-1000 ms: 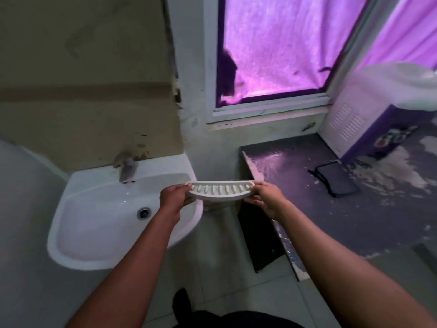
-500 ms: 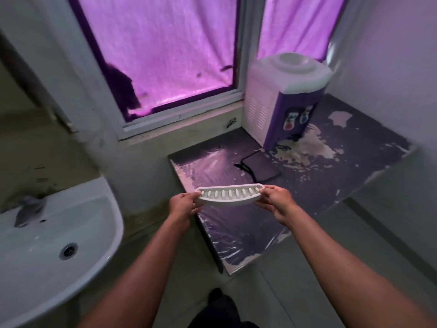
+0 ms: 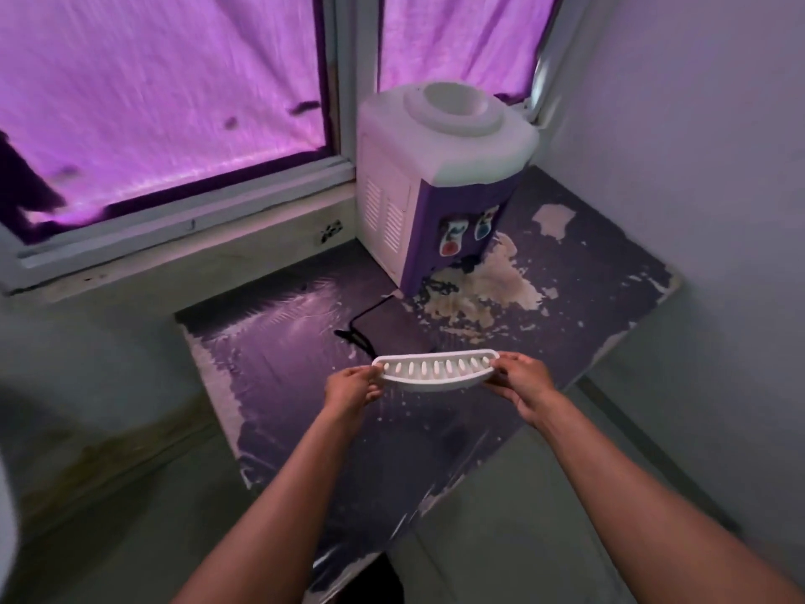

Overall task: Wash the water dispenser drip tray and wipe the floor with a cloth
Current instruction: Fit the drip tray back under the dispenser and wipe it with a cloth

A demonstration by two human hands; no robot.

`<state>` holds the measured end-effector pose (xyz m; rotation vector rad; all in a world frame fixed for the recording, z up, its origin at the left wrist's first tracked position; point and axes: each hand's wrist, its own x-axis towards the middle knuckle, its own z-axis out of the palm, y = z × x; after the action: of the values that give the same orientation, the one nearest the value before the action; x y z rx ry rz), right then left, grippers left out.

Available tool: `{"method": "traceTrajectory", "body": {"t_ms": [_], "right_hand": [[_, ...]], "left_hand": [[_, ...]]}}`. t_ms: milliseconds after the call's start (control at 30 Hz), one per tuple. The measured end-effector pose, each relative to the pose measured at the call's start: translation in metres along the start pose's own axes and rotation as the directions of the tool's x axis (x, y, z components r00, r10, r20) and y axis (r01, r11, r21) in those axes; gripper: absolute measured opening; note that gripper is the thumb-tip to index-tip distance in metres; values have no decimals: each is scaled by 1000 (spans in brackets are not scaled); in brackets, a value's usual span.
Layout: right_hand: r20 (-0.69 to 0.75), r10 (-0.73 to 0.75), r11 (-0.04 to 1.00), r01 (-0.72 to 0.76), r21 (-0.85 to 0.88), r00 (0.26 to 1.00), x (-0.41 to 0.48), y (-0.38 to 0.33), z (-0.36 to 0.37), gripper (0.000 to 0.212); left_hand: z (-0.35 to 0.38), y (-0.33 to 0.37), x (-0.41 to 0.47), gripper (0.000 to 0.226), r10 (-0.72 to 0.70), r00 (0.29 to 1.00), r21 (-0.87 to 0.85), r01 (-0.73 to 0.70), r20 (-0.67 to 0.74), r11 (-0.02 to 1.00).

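I hold a white curved drip tray [image 3: 435, 371] with a row of oval slots level in front of me. My left hand [image 3: 352, 389] grips its left end and my right hand [image 3: 519, 384] grips its right end. The tray hangs above a dark, peeling low platform [image 3: 279, 377]. Beyond it, in the corner, stands the white and purple water dispenser [image 3: 440, 176] with two taps on its front and an open bottle seat on top. No cloth is in view.
A black cord [image 3: 361, 324] lies on the platform in front of the dispenser. Pale worn patches [image 3: 483, 289] spread around the dispenser's base. A window with a purple curtain [image 3: 165, 102] runs behind. A white wall [image 3: 697, 167] closes the right side. Grey floor tiles [image 3: 501, 516] lie below.
The view has swung right, from the white sink to the platform and dispenser. Both hands carried the drip tray along, away from the sink and over the platform.
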<state>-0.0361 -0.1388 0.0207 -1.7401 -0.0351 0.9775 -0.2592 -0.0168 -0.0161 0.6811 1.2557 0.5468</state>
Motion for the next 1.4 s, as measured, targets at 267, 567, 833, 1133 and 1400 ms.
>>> {"method": "traceTrajectory", "body": {"t_ms": [267, 567, 833, 1133, 1400], "right_hand": [[32, 22, 999, -20, -40, 999, 70, -34, -2, 12], [138, 64, 985, -40, -169, 988, 181, -71, -22, 23], [168, 104, 922, -31, -386, 980, 302, -100, -48, 11], [218, 85, 904, 17, -428, 972, 366, -113, -19, 9], [297, 54, 892, 88, -442, 953, 400, -111, 3, 8]], "left_hand": [[50, 26, 30, 4, 8, 997, -4, -8, -75, 1000], [123, 23, 74, 6, -31, 981, -2, 31, -192, 1000], [221, 17, 134, 4, -107, 924, -143, 57, -368, 988], [246, 16, 187, 7, -133, 862, -259, 2, -488, 966], [241, 17, 208, 27, -126, 872, -403, -87, -473, 911]]}}
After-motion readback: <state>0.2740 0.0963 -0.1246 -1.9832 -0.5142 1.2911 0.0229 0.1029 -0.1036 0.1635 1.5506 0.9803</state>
